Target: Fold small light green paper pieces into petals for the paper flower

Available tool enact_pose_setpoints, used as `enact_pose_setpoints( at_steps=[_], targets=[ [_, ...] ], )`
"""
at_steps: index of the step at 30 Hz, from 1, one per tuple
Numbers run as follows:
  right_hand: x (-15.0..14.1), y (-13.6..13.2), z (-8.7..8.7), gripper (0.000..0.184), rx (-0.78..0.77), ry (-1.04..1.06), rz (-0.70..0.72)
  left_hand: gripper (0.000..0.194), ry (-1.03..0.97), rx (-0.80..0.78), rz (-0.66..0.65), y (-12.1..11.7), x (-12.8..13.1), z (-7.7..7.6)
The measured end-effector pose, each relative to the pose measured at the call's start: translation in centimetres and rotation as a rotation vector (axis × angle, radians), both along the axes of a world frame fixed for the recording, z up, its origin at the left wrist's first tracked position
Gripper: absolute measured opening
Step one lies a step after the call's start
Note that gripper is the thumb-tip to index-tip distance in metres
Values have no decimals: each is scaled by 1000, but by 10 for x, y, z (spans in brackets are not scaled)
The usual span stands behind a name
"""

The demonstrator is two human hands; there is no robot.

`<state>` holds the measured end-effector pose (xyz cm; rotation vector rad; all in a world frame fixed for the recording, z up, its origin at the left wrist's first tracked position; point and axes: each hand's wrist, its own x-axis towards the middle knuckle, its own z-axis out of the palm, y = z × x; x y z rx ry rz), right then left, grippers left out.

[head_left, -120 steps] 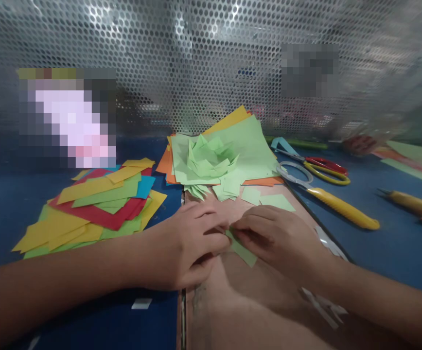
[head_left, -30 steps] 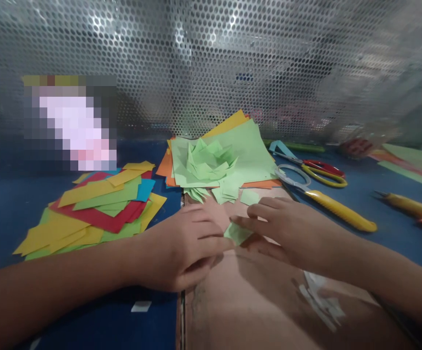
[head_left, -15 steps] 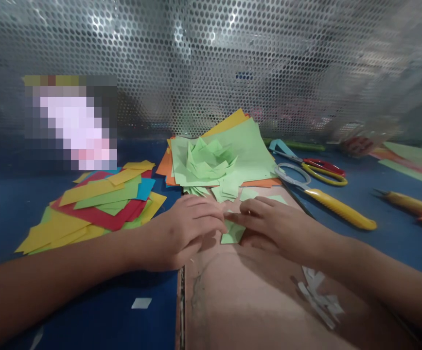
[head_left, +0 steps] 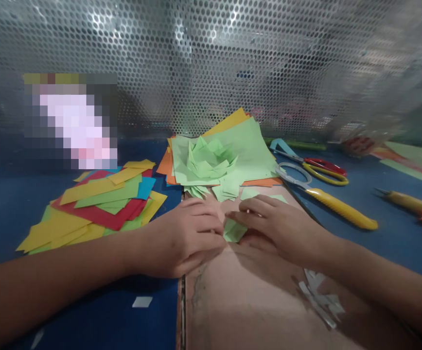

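Low over the pale board, a small light green piece of paper [head_left: 236, 230] sits between my two hands. My right hand [head_left: 278, 226] holds it from the right, with fingers curled over it and the thumb beneath, partly hidden. My left hand [head_left: 192, 238] has its fingers bent together at the paper's left edge, and its thumb side touches the near left corner. Just beyond my fingers are folded light green paper pieces [head_left: 228, 189]. A ring of folded, pointed green paper [head_left: 211, 160] rests behind them on a stack of coloured sheets [head_left: 258, 146].
On the left, a pile of yellow, red, green and blue paper pieces [head_left: 118, 211] covers the blue surface. Yellow-handled pliers [head_left: 338, 206], red and yellow scissors [head_left: 324, 167] and a yellow craft knife [head_left: 411, 201] lie at right. White paper strips [head_left: 320, 296] lie near my right forearm.
My left fingers have moved slightly nearer to me and closed in at the paper's near left corner. The green piece has shifted and turned a little to the right.
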<state>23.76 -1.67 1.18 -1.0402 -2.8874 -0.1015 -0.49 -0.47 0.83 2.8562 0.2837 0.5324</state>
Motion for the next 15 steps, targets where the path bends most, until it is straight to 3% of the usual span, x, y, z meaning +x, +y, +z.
enact_pose_setpoints(
  at_steps=[7,15],
  targets=[
    [-5,-7,7,40,-58,126,-7,22,-6,32,35,-3,-1,0],
    [-13,-9,-3,11,-142,295,-66,26,43,43,96,-3,-1,-3]
  ],
)
